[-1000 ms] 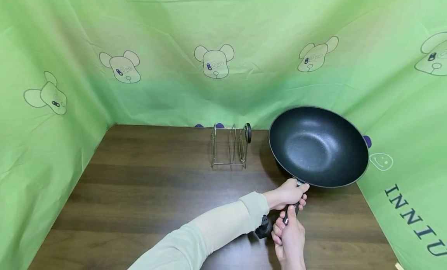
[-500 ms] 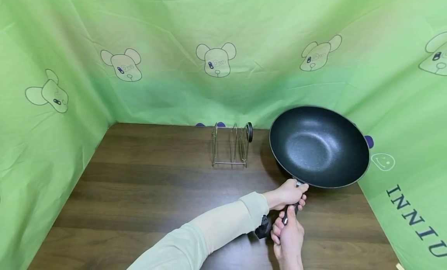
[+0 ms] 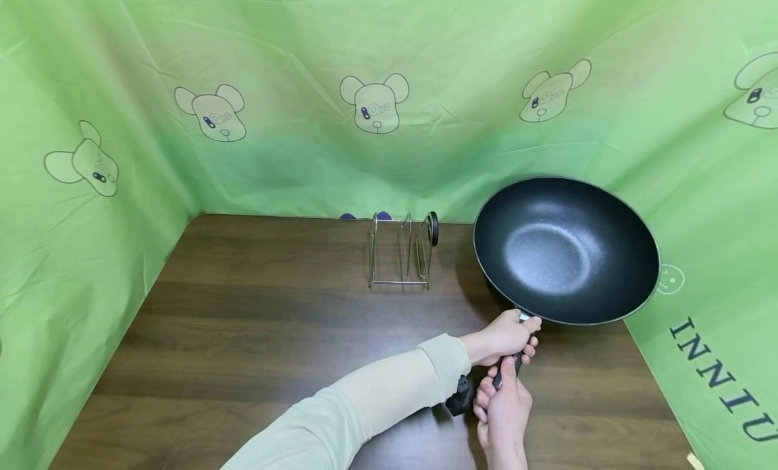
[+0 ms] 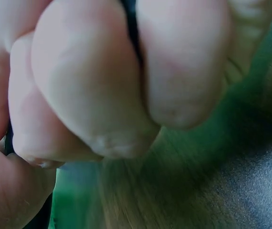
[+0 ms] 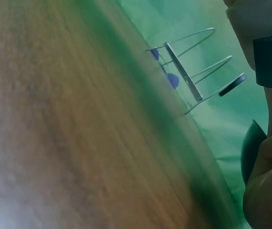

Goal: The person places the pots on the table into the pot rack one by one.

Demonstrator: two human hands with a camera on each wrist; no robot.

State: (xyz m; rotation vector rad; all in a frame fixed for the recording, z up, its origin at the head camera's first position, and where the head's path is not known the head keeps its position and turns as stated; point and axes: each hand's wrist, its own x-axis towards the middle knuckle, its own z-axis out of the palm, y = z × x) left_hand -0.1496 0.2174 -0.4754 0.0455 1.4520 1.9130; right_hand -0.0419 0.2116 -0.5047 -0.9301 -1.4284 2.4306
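Note:
A black wok is held by its handle over the right side of the table, its dark inside facing the head camera. Closest to the pan, my left hand grips the front part of the handle. Just below it, my right hand holds the rear of the black handle, thumb lying along the top. Curled left fingers fill the left wrist view. In the right wrist view, part of my right hand shows at the edge, with a sliver of the wok behind it.
A wire rack with a black disc at its right end stands at the back of the wooden table. Green printed cloth closes off the back and both sides. A black wrist camera sits under the left sleeve.
The wok has shifted slightly right and up in the head view and looks a bit larger. Both hands keep their grip on the handle. The rack has stayed in place.

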